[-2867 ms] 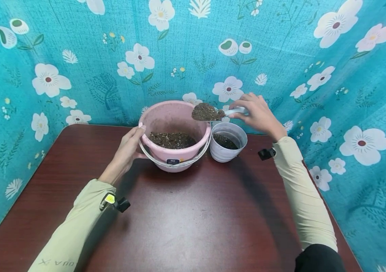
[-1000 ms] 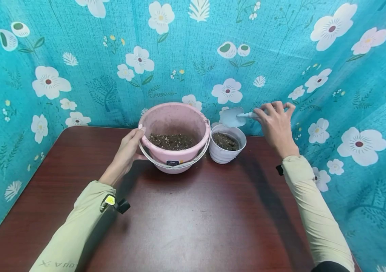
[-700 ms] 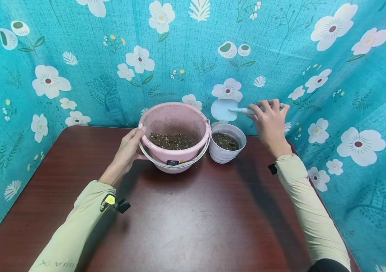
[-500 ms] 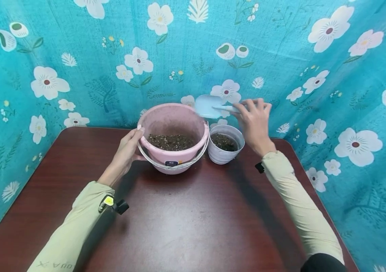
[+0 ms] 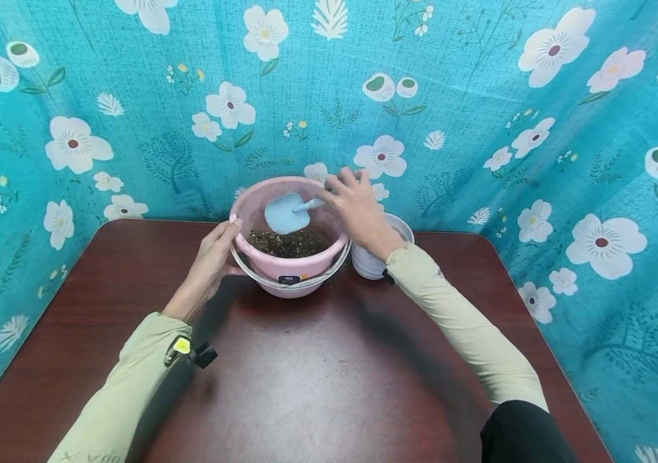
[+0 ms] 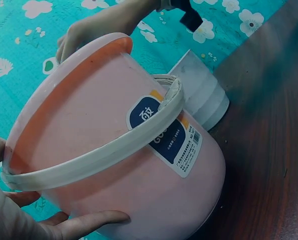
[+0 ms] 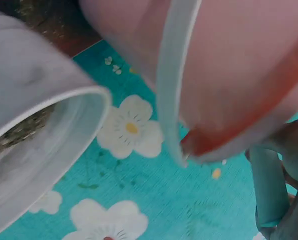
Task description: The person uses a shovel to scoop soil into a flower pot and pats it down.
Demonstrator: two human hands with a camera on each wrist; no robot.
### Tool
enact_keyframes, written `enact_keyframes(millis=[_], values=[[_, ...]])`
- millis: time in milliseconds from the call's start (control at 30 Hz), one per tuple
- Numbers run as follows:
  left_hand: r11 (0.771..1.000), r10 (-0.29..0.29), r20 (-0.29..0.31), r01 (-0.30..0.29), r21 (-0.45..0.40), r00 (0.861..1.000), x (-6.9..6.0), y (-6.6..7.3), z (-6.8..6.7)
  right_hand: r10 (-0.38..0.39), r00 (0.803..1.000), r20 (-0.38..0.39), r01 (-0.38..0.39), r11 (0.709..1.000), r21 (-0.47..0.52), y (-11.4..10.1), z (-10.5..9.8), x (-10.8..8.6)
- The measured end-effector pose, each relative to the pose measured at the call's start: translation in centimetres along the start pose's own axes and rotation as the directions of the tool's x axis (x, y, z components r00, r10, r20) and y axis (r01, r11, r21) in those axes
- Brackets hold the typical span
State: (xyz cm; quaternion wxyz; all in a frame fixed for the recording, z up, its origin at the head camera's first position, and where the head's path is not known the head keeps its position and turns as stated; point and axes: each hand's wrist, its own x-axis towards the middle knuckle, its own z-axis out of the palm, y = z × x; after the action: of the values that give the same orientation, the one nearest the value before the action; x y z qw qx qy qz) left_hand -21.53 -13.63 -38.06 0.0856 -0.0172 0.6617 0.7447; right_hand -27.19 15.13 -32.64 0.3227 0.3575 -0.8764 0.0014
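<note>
In the head view a pink bucket [image 5: 289,265] with a white handle stands at the back of the table, dark soil [image 5: 285,244] inside. My left hand [image 5: 207,260] grips its left rim; the left wrist view shows the fingers [image 6: 96,218] against the bucket wall [image 6: 139,200]. My right hand [image 5: 357,209] holds a light blue scoop [image 5: 287,213] by its handle, the blade over the bucket's opening. Behind my right forearm, the white pot [image 5: 368,262] is partly hidden. The right wrist view shows soil [image 7: 21,131] within that pot [image 7: 34,65].
The dark red-brown table [image 5: 294,386] carries a few small crumbs near the bucket. A turquoise flowered curtain [image 5: 149,116] hangs directly behind and along both sides of the table.
The pot gained soil from the loaded scoop. The scoop, now without its heap, has moved left with my right hand from above the pot to over the bucket. My left hand keeps its grip.
</note>
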Motion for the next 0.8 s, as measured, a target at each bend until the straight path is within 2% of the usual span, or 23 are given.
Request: enact_keyframes(millis=[133,300,500,700,800], values=[[1.000,0.004,0.001,-0.004,0.004,1.000,0.0,-0.1,0.0,-0.056,0.993,0.109,0.071,0.988,-0.141,-0.9,0.7,0.9],[1.000,0.010,-0.005,-0.010,0.005,1.000,-0.1,-0.1,-0.1,-0.058,0.974,0.220,0.113,0.963,-0.246,-1.5,1.0,2.3],[1.000,0.008,-0.006,-0.008,0.008,1.000,-0.1,-0.1,-0.3,-0.017,0.947,0.320,0.102,0.963,-0.251,-2.0,2.3,3.6],[1.000,0.005,0.001,-0.005,0.007,1.000,-0.1,-0.2,-0.2,-0.043,0.909,0.415,0.156,0.957,-0.244,-2.4,3.7,3.8],[1.000,0.009,-0.004,-0.009,0.004,1.000,0.0,-0.1,-0.2,-0.047,0.897,0.439,0.164,0.959,-0.233,-2.5,4.0,4.0]])
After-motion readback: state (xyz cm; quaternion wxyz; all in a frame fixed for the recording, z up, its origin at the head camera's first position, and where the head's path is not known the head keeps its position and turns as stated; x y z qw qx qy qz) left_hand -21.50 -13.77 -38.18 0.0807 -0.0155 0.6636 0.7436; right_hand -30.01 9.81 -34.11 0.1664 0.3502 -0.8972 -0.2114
